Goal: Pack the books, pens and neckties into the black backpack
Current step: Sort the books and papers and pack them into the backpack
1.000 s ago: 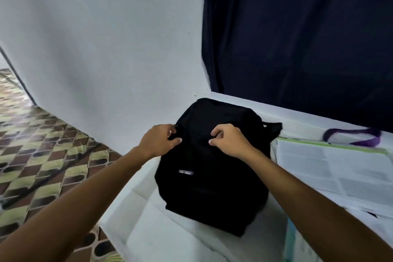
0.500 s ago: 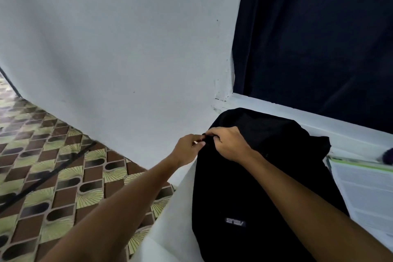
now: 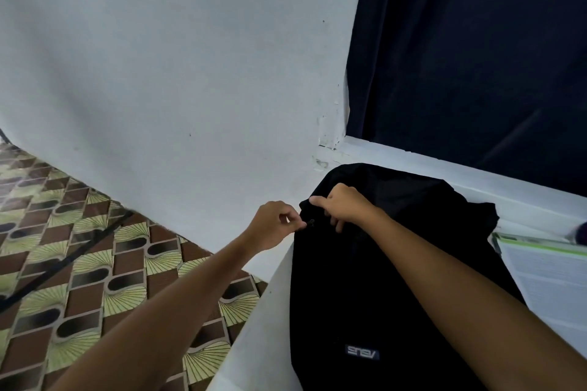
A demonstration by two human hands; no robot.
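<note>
Two hands work at the top left corner of the backpack [image 3: 365, 295]. At that corner the left hand [image 3: 273, 227] pinches the zipper pull [image 3: 311, 222] between thumb and fingertips, while the right hand [image 3: 346, 206] grips a fold of fabric just beside it, fingers curled. Soft and limp, the cloth likely needs that steadying hold for the zipper to run. Both forearms reach forward, wrists nearly touching. The backpack lies on the white table [image 3: 254, 343], a book [image 3: 546, 276] to its right.
</note>
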